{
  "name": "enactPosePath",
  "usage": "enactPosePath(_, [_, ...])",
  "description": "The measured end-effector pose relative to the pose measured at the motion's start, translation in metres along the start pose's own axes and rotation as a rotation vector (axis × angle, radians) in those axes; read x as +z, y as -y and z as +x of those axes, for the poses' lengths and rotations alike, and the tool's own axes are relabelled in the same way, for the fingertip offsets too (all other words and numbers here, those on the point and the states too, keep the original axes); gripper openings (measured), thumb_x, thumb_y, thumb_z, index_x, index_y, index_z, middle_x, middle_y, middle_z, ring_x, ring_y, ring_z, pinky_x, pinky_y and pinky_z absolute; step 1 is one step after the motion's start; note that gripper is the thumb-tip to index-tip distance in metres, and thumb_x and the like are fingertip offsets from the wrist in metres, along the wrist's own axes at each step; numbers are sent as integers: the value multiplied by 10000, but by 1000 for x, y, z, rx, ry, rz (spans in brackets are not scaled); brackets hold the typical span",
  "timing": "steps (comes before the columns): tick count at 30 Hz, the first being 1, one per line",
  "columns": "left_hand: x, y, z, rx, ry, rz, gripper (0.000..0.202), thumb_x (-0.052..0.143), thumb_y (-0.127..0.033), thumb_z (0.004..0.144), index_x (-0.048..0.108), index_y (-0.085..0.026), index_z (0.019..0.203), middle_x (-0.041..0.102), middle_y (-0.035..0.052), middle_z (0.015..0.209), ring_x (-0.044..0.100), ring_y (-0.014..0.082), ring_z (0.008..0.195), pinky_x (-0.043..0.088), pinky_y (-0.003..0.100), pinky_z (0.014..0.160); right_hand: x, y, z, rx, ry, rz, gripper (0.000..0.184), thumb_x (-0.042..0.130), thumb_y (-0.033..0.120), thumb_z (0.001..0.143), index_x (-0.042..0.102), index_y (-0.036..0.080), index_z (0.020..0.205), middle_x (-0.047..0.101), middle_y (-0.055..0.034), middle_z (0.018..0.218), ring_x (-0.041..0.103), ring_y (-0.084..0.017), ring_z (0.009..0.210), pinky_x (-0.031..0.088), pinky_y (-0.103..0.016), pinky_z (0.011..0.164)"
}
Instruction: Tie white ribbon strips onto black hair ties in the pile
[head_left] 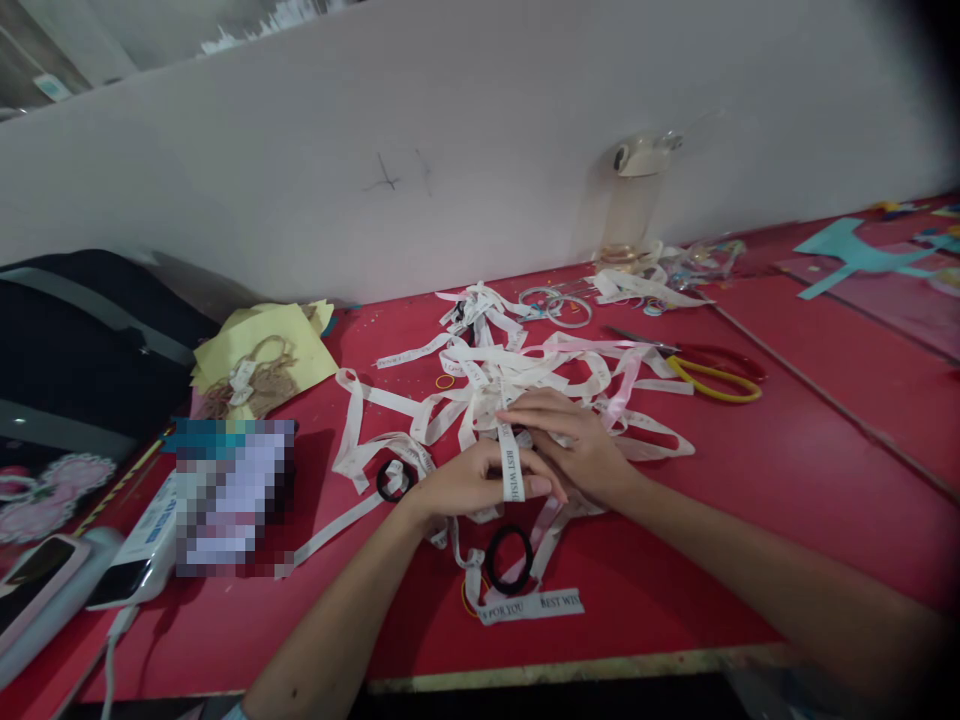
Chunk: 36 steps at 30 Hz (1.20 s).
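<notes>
A white ribbon [511,470] printed with "BEST WISH" passes over the fingers of my left hand [469,478], which is closed on it. My right hand [577,445] is close against the left, its fingers bent over the same ribbon, fingertips touching it above. Some fingertips are hidden where the hands overlap. Beneath and behind both hands spreads a loose tangle of white ribbon [442,415] with a pink ribbon [625,385] running through it. Nearer to me lies a black hair tie [489,560] with ribbon around it; another black hair tie [379,482] sits left of my left hand.
Scissors with red and yellow handles [716,385] lie right of the ribbons on the red table [750,480]. Clear rings [568,311] and a bottle [632,210] stand farther back. At left are yellow paper [300,355], a white device [139,545] with a cable, and a dark bag [82,340].
</notes>
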<state>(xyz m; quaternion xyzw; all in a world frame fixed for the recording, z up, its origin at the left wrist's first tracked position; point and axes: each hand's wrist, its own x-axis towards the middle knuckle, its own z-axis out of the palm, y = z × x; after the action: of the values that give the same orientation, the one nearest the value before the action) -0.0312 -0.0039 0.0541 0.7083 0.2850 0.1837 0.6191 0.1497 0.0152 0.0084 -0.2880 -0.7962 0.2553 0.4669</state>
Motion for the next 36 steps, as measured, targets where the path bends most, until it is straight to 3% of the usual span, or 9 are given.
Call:
enactPosePath(4, [0,-1,-1,51,-3,-25,360,570,-471,830,760,-175,908,663,53,733,557,145,673,420,258,697,0,-1,2,-90,58,-37,183,569,267,898,687,246,1037,675,-59,976,584,-207,979,470,-405,892])
enactPosePath(7, [-1,6,-1,60,-47,-74,432,543,-517,832,741,-158,966,521,5,597,438,111,571,352,242,590,-1,1,1,-86,36,-77,159,567,262,886,680,228,993,637,-77,1066,563,-223,1035,460,-405,899])
enactPosePath(10, [-1,18,1,84,-136,-89,553,491,-605,822,718,-130,992,391,-28,539,321,91,516,300,239,527,0,3,-1,-22,0,-117,142,566,241,877,674,223,967,615,-72,1116,539,-231,1079,440,-409,929])
enactPosePath(14, [1,29,6,67,-341,17,727,278,-670,866,708,-95,982,364,-23,500,313,100,498,295,242,502,2,2,-2,29,6,-174,134,540,246,904,660,204,945,645,-65,943,579,-208,938,469,-367,835])
enactPosePath(17, [3,29,9,34,-446,168,739,167,-620,908,694,-124,1053,392,-17,505,343,113,498,307,241,518,4,2,-3,45,-4,-256,108,544,228,900,646,196,883,644,-66,892,575,-208,889,460,-358,796])
enactPosePath(20, [2,25,9,26,-501,449,608,243,-566,926,642,-189,1187,524,9,560,467,153,553,365,262,604,5,3,-2,34,28,-258,79,547,207,890,622,190,872,645,-60,867,570,-206,868,448,-348,787])
enactPosePath(25, [3,22,8,-30,-515,946,550,341,-487,928,390,-247,1421,670,49,791,585,197,685,369,277,633,5,11,-4,188,74,-217,47,573,196,851,598,192,812,641,-31,842,582,-175,782,437,-295,712])
enactPosePath(30, [6,20,8,65,-516,1176,562,315,-488,935,334,-256,1447,611,46,836,557,189,734,349,288,629,5,25,-2,416,134,-181,68,591,151,771,618,201,808,661,11,745,598,-147,670,407,-242,606])
enactPosePath(36, [6,18,9,185,-524,1270,585,331,-528,919,342,-270,1444,559,58,875,495,213,817,340,331,714,8,32,0,456,93,-105,116,545,67,652,565,179,672,611,37,584,520,-102,510,329,-197,463])
